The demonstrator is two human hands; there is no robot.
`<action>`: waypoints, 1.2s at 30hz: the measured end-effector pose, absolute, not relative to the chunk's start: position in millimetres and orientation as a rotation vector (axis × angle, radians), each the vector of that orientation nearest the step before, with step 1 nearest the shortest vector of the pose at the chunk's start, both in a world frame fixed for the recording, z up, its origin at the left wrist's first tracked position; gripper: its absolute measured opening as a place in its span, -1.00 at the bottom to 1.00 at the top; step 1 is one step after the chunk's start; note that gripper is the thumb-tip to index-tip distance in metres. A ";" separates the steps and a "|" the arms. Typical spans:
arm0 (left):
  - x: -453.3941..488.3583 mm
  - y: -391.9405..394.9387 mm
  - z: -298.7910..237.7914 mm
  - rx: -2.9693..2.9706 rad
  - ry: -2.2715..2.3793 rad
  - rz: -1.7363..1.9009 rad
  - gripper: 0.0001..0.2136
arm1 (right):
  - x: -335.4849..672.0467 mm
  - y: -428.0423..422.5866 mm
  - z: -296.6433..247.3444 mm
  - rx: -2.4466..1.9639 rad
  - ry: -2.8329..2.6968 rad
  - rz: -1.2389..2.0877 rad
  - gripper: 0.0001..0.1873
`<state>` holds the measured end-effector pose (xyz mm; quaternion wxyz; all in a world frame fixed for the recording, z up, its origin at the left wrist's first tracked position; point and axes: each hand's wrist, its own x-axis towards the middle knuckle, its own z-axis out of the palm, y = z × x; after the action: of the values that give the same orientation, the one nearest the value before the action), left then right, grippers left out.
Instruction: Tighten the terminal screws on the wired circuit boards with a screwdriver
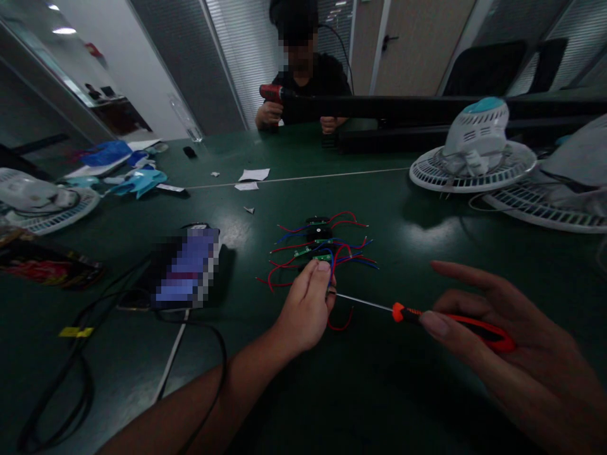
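Observation:
My left hand (308, 306) is closed, its fingers pinching a small part with wires that they mostly hide. In my right hand (526, 354) lies a screwdriver (455, 322) with a red-orange and black handle. The thumb rests against that handle while the index finger sticks out away from it. The metal shaft points left, and its tip meets the part at my left fingertips. Just beyond my left hand sit several small green circuit boards (323, 242) with black round pieces (318, 232), red wires and blue wires spreading to both sides.
A phone (187, 268) and black cables (85, 360) lie at left. White fan heads with round grilles (474, 167) stand at right, another (42, 199) at far left. Paper scraps (255, 175) lie farther back. Across the table, a person (308, 76) holds a red power drill (272, 93) beside a long black bar.

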<state>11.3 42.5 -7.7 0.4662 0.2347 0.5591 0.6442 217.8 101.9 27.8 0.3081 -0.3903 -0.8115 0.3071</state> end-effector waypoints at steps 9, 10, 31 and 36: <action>11.1 42.1 -9.3 0.601 1.386 1.577 -0.66 | 217.8 107.2 24.8 -1.073 -2.188 0.776 -0.64; 11.1 42.1 -9.7 0.602 1.383 1.579 -0.66 | 216.9 107.5 24.4 -1.059 -2.195 0.756 -0.65; 11.9 41.9 -7.5 0.550 1.368 1.580 -0.65 | 215.5 101.3 31.4 -1.081 -2.130 0.840 -0.55; 12.5 42.5 -4.3 0.535 1.371 1.586 -0.63 | 214.0 100.1 31.6 -1.086 -2.117 0.843 -0.56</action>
<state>12.5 42.5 -4.3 0.4697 0.2182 0.5595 0.6471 214.0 100.1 31.6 0.3036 -0.4099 -0.7990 0.3183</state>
